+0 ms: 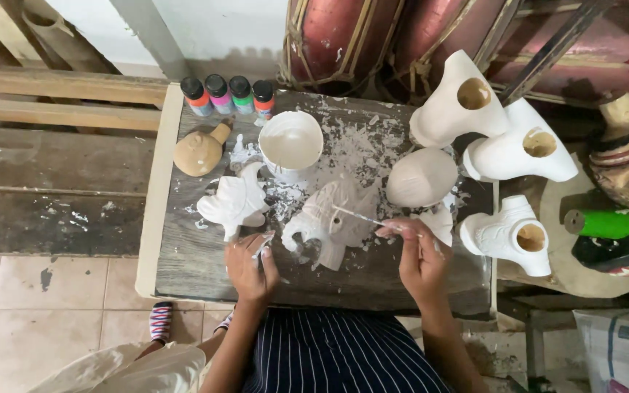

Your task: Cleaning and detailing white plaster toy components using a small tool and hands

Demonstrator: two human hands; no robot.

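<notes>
right hand [418, 256]: fingers pinch brush [362, 216] | left hand [250, 266]: fingers curled beside white figure [329, 222] | risk: unsteadied figure may shift under brush

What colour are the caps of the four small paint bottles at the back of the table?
The caps of the paint bottles are black, seen best in the head view.

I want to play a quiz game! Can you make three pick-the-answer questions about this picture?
1. Where do the paint bottles stand?
A. at the table's far edge
B. on the floor
C. in the bowl

2. How many paint bottles are there?
A. two
B. four
C. six

3. What does the right hand hold?
A. nothing
B. a cup
C. a thin brush

Answers: 1 A, they line up at the far edge of the table. 2 B, four caps show. 3 C, its fingers pinch the brush over the white figure.
</notes>
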